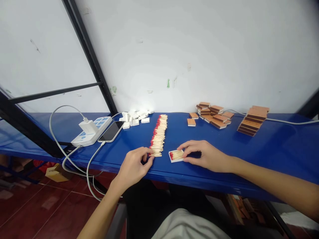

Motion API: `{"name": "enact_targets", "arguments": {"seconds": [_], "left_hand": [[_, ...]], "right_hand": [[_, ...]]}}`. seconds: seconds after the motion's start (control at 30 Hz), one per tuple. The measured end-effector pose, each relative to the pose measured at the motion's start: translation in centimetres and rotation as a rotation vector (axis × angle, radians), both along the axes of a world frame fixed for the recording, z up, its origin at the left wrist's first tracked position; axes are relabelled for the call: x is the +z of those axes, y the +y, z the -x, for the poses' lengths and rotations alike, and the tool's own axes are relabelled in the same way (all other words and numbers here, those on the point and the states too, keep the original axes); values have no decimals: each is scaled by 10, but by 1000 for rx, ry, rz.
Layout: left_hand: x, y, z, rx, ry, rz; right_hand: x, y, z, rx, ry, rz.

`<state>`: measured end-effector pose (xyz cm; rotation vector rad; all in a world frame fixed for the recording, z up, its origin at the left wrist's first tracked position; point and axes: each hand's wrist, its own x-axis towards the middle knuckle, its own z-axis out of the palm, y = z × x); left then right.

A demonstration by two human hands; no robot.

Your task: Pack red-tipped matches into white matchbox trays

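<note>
Presently, a row of red-tipped matches (159,136) lies on the blue table (274,149). At the row's near end, the left hand's (136,162) fingertips make contact; whether they grip any matches cannot be told. Just right of that end, the right hand (202,154) grasps a white tray (177,160) containing matches. Matchboxes (218,118) are piled right of the row's far end.

A lone camera worn on a person's head looks forward and down over a pale shirt (186,225), the left hand (136,162) and right hand (204,155) near below it, its wide view crossing a blue tabletop (286,152) to the white wall (199,49) opposite.
</note>
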<state>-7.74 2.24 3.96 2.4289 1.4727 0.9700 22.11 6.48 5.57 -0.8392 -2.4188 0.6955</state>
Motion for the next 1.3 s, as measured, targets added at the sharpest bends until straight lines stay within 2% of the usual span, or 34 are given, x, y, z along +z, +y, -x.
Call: {"name": "enact_targets", "arguments": {"seconds": [0.4, 0.9, 1.3], "left_hand": [[1, 0, 0, -14, 10, 5], [6, -1, 1, -35, 3, 90], [11, -3, 3, -113, -24, 169]], "right_hand": [[1, -4, 3, 73, 15, -117], [-3, -3, 1, 55, -79, -118], [6, -7, 3, 79, -45, -110]]}}
